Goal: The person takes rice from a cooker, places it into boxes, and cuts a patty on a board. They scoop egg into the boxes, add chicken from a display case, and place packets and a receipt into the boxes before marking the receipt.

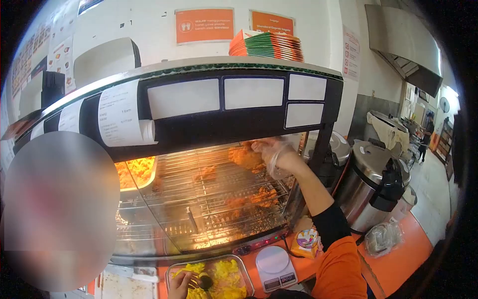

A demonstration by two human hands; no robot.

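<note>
My right hand (pixel 279 157), in a clear plastic glove, reaches into the lit warming cabinet (pixel 234 70) from the right. Its fingers are closed on the edge of a large piece of fried chicken (pixel 244 158) above the wire rack (pixel 174 172). More fried chicken (pixel 264 197) lies lower in the cabinet. At the bottom, my left hand (pixel 179 286) is closed at a utensil with a dark rounded head (pixel 204 282), over a metal tray (pixel 248 271) of yellow scrambled egg (pixel 225 269). The lower part of this hand is cut off by the frame.
A digital scale (pixel 273 260) and a small yellow box (pixel 305 242) sit on the orange counter (pixel 403 249). Large steel pots (pixel 366 179) stand at right, near a plastic bag (pixel 383 238). Folded cartons (pixel 266 46) are stacked on the cabinet. A person (pixel 427 134) stands far back.
</note>
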